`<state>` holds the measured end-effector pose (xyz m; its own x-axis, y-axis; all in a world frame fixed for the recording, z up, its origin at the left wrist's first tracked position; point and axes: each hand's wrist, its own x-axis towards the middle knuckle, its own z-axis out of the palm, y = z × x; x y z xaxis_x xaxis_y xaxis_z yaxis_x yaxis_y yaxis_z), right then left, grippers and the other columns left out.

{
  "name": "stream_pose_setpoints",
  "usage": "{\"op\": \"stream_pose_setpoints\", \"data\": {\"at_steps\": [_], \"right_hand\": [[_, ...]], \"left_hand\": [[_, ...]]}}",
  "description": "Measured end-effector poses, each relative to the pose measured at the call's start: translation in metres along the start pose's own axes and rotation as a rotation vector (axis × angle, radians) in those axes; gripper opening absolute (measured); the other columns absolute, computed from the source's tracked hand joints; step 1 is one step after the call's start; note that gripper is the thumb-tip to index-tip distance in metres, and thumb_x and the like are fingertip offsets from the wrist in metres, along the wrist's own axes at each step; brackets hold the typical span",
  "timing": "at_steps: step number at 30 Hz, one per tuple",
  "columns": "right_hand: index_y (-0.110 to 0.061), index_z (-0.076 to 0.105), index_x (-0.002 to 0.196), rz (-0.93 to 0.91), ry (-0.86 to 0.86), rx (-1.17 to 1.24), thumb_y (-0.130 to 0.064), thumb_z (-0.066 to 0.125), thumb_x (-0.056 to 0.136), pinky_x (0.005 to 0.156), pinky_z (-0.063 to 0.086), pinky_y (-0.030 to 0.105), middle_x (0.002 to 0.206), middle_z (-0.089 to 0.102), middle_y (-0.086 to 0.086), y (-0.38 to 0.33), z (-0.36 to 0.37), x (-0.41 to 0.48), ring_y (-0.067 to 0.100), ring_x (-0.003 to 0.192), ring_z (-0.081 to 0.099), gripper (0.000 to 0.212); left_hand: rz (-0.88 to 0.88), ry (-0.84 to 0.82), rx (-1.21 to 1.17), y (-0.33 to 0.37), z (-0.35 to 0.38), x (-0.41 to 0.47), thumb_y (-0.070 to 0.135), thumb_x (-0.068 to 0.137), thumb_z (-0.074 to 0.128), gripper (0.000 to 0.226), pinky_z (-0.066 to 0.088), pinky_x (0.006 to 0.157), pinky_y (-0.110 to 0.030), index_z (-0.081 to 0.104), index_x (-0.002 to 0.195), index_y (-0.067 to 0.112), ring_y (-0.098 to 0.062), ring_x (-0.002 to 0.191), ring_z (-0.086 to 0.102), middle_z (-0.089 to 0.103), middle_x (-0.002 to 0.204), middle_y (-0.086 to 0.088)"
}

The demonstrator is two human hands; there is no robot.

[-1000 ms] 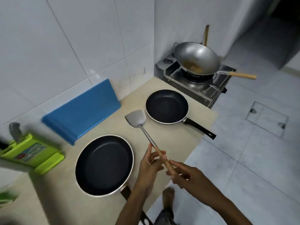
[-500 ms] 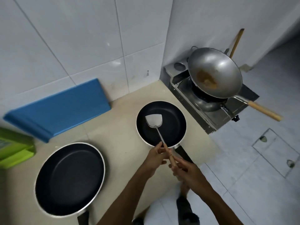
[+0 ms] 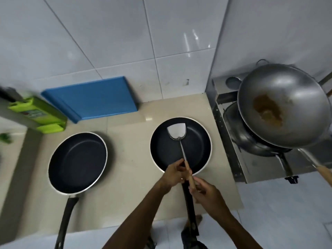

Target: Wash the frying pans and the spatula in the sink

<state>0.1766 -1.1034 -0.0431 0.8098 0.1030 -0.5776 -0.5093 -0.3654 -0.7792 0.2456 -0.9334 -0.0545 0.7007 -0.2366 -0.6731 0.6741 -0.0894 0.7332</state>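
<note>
The spatula (image 3: 183, 151) is held by both hands: its wooden grip is pinched near the metal shaft by the left hand (image 3: 173, 174), and the grip's end is wrapped by the curled fingers of the right hand (image 3: 206, 193). The blade is seen over the dark bowl of the right pan (image 3: 161, 151); whether metal is touching the coating cannot be told. That pan is stood on the tabletop (image 3: 129, 177), just beside the stove (image 3: 231, 144), its handle partly hidden under the hands. The left pan (image 3: 77, 160) is parked well apart on the same tabletop, untouched, handle pointed toward the person. A wok (image 3: 283, 105) with brown residue is perched on the stove. No sink is shown, so washing is judged not yet begun; this looks like the gathering step, with the spatula apparently meant to be laid in the pan. Next, it seems, the spatula would need to be let go by one hand, the pan's handle taken, and the load kept level so nothing slides out on the way to the sink.
</note>
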Motion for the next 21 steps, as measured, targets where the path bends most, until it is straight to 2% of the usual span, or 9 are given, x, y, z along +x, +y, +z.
{"op": "stream_pose_setpoints", "data": {"at_steps": [2, 3, 5, 7, 10, 14, 15, 18, 21], "right_hand": [[-0.029, 0.061, 0.135, -0.006, -0.052, -0.037, -0.024, 0.068, 0.096, 0.07, 0.063, 0.028, 0.099, 0.073, -0.014, 0.007, -0.003, 0.008, 0.005, 0.088, 0.071, 0.04], [-0.029, 0.061, 0.136, -0.003, -0.081, -0.046, -0.022, 0.068, 0.095, 0.069, 0.062, 0.026, 0.101, 0.072, -0.014, 0.009, -0.002, 0.01, 0.004, 0.087, 0.071, 0.042], [-0.03, 0.06, 0.136, 0.002, -0.117, -0.063, -0.023, 0.068, 0.095, 0.067, 0.061, 0.021, 0.101, 0.071, -0.016, 0.013, 0.001, 0.013, 0.003, 0.086, 0.07, 0.042], [-0.029, 0.059, 0.137, -0.014, -0.111, -0.089, -0.025, 0.067, 0.096, 0.064, 0.057, 0.015, 0.098, 0.068, -0.02, 0.015, 0.003, 0.014, -0.001, 0.084, 0.068, 0.041], [-0.021, 0.062, 0.135, -0.067, -0.102, -0.15, -0.02, 0.068, 0.096, 0.064, 0.053, 0.009, 0.091, 0.066, -0.022, 0.02, 0.006, 0.017, -0.009, 0.08, 0.066, 0.04], [-0.019, 0.062, 0.134, -0.089, -0.092, -0.165, -0.02, 0.069, 0.096, 0.063, 0.052, 0.007, 0.089, 0.063, -0.025, 0.027, 0.006, 0.02, -0.014, 0.079, 0.064, 0.039], [-0.02, 0.062, 0.133, -0.096, -0.083, -0.174, -0.021, 0.069, 0.095, 0.062, 0.051, 0.006, 0.088, 0.063, -0.025, 0.028, 0.007, 0.021, -0.016, 0.079, 0.063, 0.038], [-0.023, 0.064, 0.132, -0.114, -0.07, -0.203, -0.023, 0.07, 0.095, 0.062, 0.051, 0.007, 0.088, 0.065, -0.023, 0.029, 0.006, 0.023, -0.015, 0.082, 0.063, 0.037], [-0.028, 0.062, 0.134, -0.104, -0.073, -0.218, -0.026, 0.069, 0.095, 0.063, 0.05, 0.006, 0.092, 0.065, -0.025, 0.029, 0.007, 0.024, -0.01, 0.082, 0.064, 0.04]], "left_hand": [[-0.017, 0.042, 0.04, -0.004, 0.001, 0.002, 0.009, 0.086, 0.077, 0.033, 0.057, 0.071, -0.034, 0.07, 0.116, 0.02, -0.018, 0.083, 0.068, 0.071, 0.088, -0.005], [-0.026, 0.066, 0.061, -0.006, 0.002, 0.002, 0.005, 0.087, 0.074, 0.034, 0.058, 0.068, -0.031, 0.068, 0.118, 0.017, -0.017, 0.08, 0.069, 0.071, 0.086, -0.004], [-0.045, 0.125, 0.096, -0.01, 0.004, 0.001, 0.0, 0.088, 0.072, 0.035, 0.055, 0.059, -0.022, 0.068, 0.113, 0.024, -0.011, 0.073, 0.071, 0.073, 0.082, -0.001], [-0.072, 0.18, 0.141, -0.012, 0.006, 0.001, 0.004, 0.087, 0.074, 0.037, 0.054, 0.056, -0.021, 0.067, 0.114, 0.028, -0.012, 0.074, 0.074, 0.077, 0.086, -0.001], [-0.111, 0.277, 0.259, -0.019, 0.009, 0.002, 0.017, 0.087, 0.076, 0.032, 0.053, 0.054, -0.025, 0.067, 0.116, 0.026, -0.021, 0.082, 0.077, 0.079, 0.094, -0.006], [-0.119, 0.398, 0.317, -0.029, 0.016, 0.005, 0.02, 0.088, 0.075, 0.027, 0.05, 0.047, -0.021, 0.066, 0.114, 0.02, -0.015, 0.069, 0.075, 0.077, 0.09, -0.003], [-0.116, 0.418, 0.334, -0.03, 0.018, 0.004, 0.022, 0.088, 0.075, 0.025, 0.053, 0.049, -0.023, 0.067, 0.112, 0.021, -0.015, 0.07, 0.075, 0.077, 0.09, -0.001], [-0.084, 0.465, 0.391, -0.035, 0.023, 0.005, 0.027, 0.088, 0.075, 0.023, 0.063, 0.07, -0.037, 0.069, 0.109, 0.02, -0.019, 0.078, 0.076, 0.078, 0.095, -0.002], [-0.047, 0.457, 0.391, -0.043, 0.021, 0.0, 0.03, 0.092, 0.072, 0.029, 0.062, 0.082, -0.041, 0.068, 0.116, 0.015, -0.022, 0.085, 0.076, 0.078, 0.097, -0.006]]}}
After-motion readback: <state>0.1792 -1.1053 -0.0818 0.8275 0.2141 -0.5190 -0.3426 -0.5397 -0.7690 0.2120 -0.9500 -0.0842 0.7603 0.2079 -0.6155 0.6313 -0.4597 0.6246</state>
